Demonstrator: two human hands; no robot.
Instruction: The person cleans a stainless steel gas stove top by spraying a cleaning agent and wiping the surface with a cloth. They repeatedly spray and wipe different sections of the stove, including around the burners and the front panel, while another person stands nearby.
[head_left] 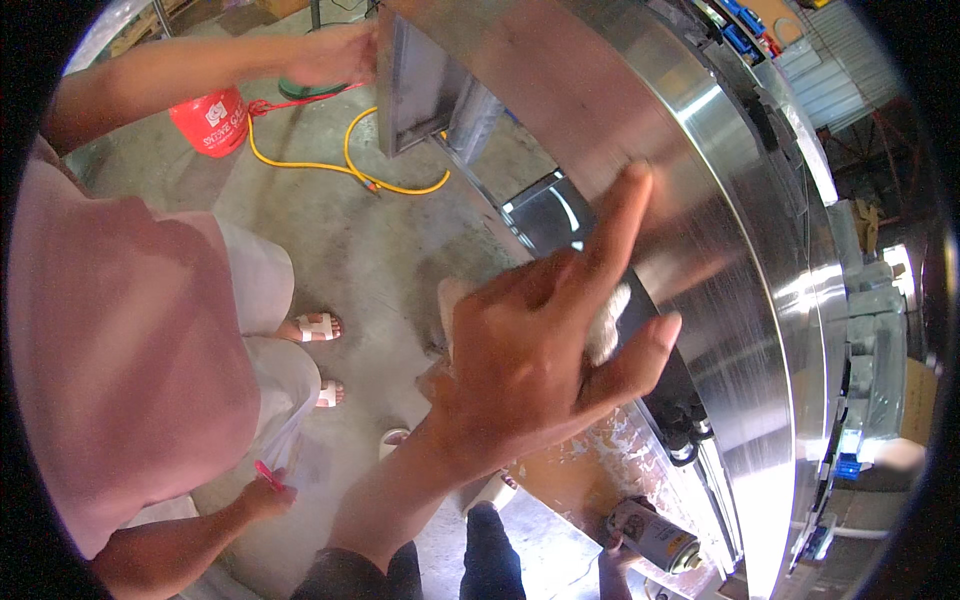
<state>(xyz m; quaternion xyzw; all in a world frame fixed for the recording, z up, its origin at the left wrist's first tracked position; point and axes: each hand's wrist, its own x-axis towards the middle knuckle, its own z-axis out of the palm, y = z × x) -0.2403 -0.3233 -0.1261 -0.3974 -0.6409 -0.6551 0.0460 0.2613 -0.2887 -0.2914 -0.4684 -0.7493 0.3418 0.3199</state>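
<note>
In the head view, we identify the main workpiece as a long steel panel [730, 290] on the right side; its brushed metal face carries fine grain lines and bright glare, and its edges appear bowed by the fisheye lens. At its upper end we note a grey, angular metal frame [415, 95]. Our left hand [530, 350] is at the centre, back toward the camera, with the index finger extended over the panel, the thumb spread and the remaining fingers curled. We cannot tell whether the fingertip contacts the metal. A soft-looking pale item [606, 325] shows between thumb and index finger; we cannot tell whether the curled fingers grip it. Our right hand [614, 558], partly cut off at the lower edge, grasps a cylindrical spray can [655, 535], which is tilted with its nozzle end toward the lower right, near the panel's lower end. Just beside the can we see a brown board [575, 460] with flaky, whitish patches. On the left, a co-worker in a smooth mauve shirt [130, 350] has one hand [345, 55] at the frame's edge and the other closed around a slim pink item [268, 475]. Behind this person, a red rounded container [212, 122] and a flexible yellow hose [300, 163] rest on the mottled grey floor [340, 230].
</note>
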